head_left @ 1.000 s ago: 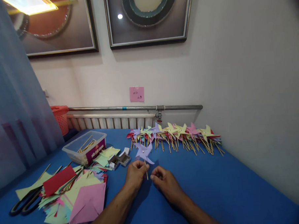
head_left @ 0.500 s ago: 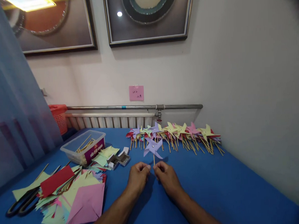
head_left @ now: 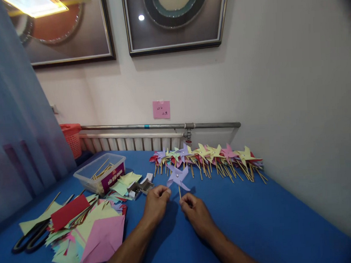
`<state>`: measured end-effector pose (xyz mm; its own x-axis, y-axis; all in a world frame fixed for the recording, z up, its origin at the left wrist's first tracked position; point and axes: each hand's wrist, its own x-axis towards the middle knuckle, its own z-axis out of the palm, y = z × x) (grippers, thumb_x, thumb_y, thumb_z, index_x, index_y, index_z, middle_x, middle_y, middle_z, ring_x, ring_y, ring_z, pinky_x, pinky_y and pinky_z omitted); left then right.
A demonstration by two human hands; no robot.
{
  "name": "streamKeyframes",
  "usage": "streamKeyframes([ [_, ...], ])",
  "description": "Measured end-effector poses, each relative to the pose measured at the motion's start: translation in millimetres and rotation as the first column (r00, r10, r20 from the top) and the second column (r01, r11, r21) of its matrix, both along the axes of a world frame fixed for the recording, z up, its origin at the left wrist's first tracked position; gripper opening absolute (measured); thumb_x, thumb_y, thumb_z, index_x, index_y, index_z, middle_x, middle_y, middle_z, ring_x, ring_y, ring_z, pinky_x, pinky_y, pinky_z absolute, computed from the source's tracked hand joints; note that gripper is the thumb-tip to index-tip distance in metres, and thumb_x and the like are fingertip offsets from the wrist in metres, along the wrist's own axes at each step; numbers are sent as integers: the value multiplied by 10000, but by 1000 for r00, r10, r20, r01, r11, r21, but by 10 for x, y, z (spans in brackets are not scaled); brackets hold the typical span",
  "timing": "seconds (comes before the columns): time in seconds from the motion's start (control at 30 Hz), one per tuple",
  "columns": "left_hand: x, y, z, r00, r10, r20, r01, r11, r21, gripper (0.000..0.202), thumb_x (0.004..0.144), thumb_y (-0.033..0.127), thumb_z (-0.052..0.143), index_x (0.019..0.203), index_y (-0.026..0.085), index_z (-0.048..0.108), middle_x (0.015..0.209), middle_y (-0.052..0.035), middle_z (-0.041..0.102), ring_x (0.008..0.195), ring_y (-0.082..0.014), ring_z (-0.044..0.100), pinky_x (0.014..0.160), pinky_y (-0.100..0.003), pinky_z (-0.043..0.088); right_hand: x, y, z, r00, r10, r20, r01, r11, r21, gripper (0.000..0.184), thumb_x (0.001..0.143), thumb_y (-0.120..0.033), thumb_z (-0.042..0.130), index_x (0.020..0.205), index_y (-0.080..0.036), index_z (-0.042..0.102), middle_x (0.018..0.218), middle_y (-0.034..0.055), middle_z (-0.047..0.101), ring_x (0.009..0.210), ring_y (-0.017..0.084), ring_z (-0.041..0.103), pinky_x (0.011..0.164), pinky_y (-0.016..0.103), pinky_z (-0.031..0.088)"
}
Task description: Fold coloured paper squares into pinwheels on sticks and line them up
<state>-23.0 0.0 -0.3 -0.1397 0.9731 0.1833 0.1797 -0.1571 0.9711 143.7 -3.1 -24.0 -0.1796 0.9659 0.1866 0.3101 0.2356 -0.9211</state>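
Note:
A purple paper pinwheel (head_left: 178, 176) on a thin wooden stick stands upright above the blue table (head_left: 255, 221). My right hand (head_left: 193, 209) pinches the bottom of the stick between thumb and fingers. My left hand (head_left: 155, 204) is closed in a loose fist just left of the stick, its fingertips close to the stick but apart from it. Behind the pinwheel lies a row of finished pinwheels (head_left: 207, 157) in yellow, pink, purple and red along the wall.
A clear plastic box of sticks (head_left: 100, 175) sits at the left, with small open boxes (head_left: 140, 186) beside it. Piles of coloured paper squares (head_left: 89, 232) and black scissors (head_left: 30, 236) lie at the near left. A radiator (head_left: 129, 141) and an orange basket (head_left: 71, 138) stand behind.
The pinwheel passed from my left hand's pinch to my right hand's and shifted slightly right. My left hand has drawn a little away from the stick.

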Motion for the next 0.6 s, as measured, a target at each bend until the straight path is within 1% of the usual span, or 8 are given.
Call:
streamKeyframes([
  [0.07, 19, 3, -1, 1000, -8, 25, 8, 1000, -23, 176, 752, 359, 632, 657, 215, 662, 530, 28, 532, 490, -126, 424, 526, -247, 314, 2, -9, 3, 1000, 14, 5, -14, 1000, -8, 177, 863, -330, 511, 738, -213, 555, 576, -52, 499, 536, 124, 444, 538, 248, 316],
  [0.13, -2, 23, 8, 998, 27, 58, -24, 999, -44, 168, 741, 350, 639, 783, 208, 717, 538, 28, 555, 485, -128, 436, 520, -246, 311, 0, -26, 16, 1000, 24, 14, -24, 1000, -18, 172, 863, -323, 518, 739, -213, 562, 572, -54, 499, 537, 123, 444, 537, 247, 314],
  [0.2, -53, 47, 26, 995, 58, 78, -53, 997, -64, 276, 747, 351, 637, 948, 189, 735, 554, 26, 577, 484, -132, 450, 514, -243, 311, -4, -46, 35, 999, 35, 22, -34, 999, -23, 168, 860, -314, 524, 728, -214, 557, 566, -58, 498, 536, 122, 445, 538, 245, 312],
  [0.27, -98, 57, 44, 994, 75, 74, -70, 996, -59, 326, 770, 352, 620, 1023, 175, 723, 568, 25, 589, 489, -134, 461, 514, -241, 318, -9, -63, 56, 999, 37, 23, -36, 999, -23, 169, 857, -309, 527, 716, -217, 545, 560, -59, 496, 535, 122, 446, 538, 242, 312],
  [0.37, -100, 32, 59, 996, 84, 15, -84, 996, 10, 200, 805, 329, 583, 880, 197, 712, 572, 24, 584, 520, -139, 484, 538, -243, 334, -13, -85, 84, 999, 35, 3, -35, 999, -33, 179, 871, -321, 512, 726, -219, 537, 550, -58, 502, 527, 124, 440, 531, 242, 318],
  [0.47, -55, -14, 63, 997, 32, -74, -28, 998, 57, 170, 815, 295, 568, 706, 214, 670, 562, 16, 579, 544, -148, 508, 559, -250, 344, -11, -96, 96, 999, 53, -7, -54, 997, -48, 180, 876, -323, 504, 734, -218, 541, 551, -55, 516, 526, 127, 452, 536, 245, 336],
  [0.53, -46, -30, 69, 995, 36, -94, -31, 998, 49, 162, 821, 284, 566, 777, 215, 705, 574, 12, 598, 557, -159, 531, 571, -256, 356, -7, -93, 93, 998, 64, -1, -64, 997, -54, 175, 868, -315, 511, 727, -218, 544, 555, -53, 519, 527, 129, 460, 538, 248, 340],
  [0.6, -68, -26, 77, 994, 74, -84, -71, 997, 35, 230, 824, 284, 577, 971, 212, 737, 606, 7, 632, 588, -175, 567, 592, -261, 374, -4, -83, 84, 997, 76, 6, -75, 996, -54, 161, 855, -297, 520, 717, -218, 549, 557, -53, 516, 531, 129, 463, 539, 248, 334],
])
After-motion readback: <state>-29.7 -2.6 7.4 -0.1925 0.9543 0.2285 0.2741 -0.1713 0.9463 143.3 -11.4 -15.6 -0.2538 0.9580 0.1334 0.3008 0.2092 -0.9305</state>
